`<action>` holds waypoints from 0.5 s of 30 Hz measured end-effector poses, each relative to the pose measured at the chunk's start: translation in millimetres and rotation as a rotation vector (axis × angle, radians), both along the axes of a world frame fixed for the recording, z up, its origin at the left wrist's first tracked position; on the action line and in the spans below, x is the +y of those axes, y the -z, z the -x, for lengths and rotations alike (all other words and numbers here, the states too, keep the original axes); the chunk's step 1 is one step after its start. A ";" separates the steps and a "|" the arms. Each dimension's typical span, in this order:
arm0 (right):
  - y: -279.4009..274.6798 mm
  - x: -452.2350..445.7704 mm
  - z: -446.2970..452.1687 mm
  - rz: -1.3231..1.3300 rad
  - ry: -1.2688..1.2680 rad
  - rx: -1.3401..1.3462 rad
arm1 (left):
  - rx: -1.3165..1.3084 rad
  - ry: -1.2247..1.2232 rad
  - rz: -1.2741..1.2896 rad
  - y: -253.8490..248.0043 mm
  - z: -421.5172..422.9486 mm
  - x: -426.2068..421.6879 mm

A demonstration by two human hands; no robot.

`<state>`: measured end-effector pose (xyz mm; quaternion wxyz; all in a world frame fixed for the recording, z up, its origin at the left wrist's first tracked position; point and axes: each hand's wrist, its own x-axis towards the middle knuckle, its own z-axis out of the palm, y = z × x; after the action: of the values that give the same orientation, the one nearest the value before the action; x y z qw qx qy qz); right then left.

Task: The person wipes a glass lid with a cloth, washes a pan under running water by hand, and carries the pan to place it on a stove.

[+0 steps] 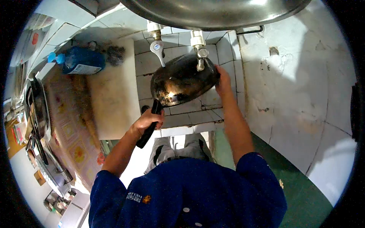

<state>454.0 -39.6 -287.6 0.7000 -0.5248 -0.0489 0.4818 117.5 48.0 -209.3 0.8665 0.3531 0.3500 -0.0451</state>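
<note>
A dark, scorched pan (182, 81) is tilted over the white tiled sink (178, 121), its blackened outer side facing up toward me. My left hand (150, 121) is closed around the pan's black handle (148, 131) at the sink's front left. My right hand (223, 81) grips the pan's rim on the right side. Two taps hang over the sink: the left tap (157, 47) has a long lever, and the right tap (202, 55) overlaps the pan's far edge. Whether water is running cannot be made out.
A large metal basin (220, 15) overhangs the top. On the left are a blue bottle (84, 60), a dark scouring pad (115, 55), a pale counter board (114, 98), a flowered cloth (72, 133) and stacked pans (38, 110). A tiled wall (292, 91) stands right.
</note>
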 end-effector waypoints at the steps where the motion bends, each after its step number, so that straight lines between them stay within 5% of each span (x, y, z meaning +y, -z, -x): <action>1: -6.1 2.6 -2.7 -0.005 -0.001 -0.002 | 0.057 0.020 0.013 -3.9 -1.4 1.3; 4: -30.2 14.9 -6.4 0.104 -0.189 -0.123 | 0.173 0.100 -0.028 -6.4 -1.5 1.0; 6: -44.0 31.0 6.1 0.354 0.067 -0.150 | 0.235 0.162 -0.080 -9.1 -3.7 0.5; 10: -42.9 44.2 1.5 0.331 -0.063 -0.288 | 0.304 0.151 -0.225 -23.9 -13.7 -1.7; 14: 20.7 69.9 -19.9 0.341 -0.280 -0.616 | 0.272 0.296 -0.383 -27.9 -14.2 -6.4; 15: 24.5 76.8 -15.5 0.124 -0.226 -0.769 | 0.274 0.296 -0.381 -27.0 -13.5 -6.0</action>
<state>469.5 37.1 -312.0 0.5403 -0.6993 -0.3354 0.3265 131.0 42.0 -182.3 0.7131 0.5475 0.4105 -0.1522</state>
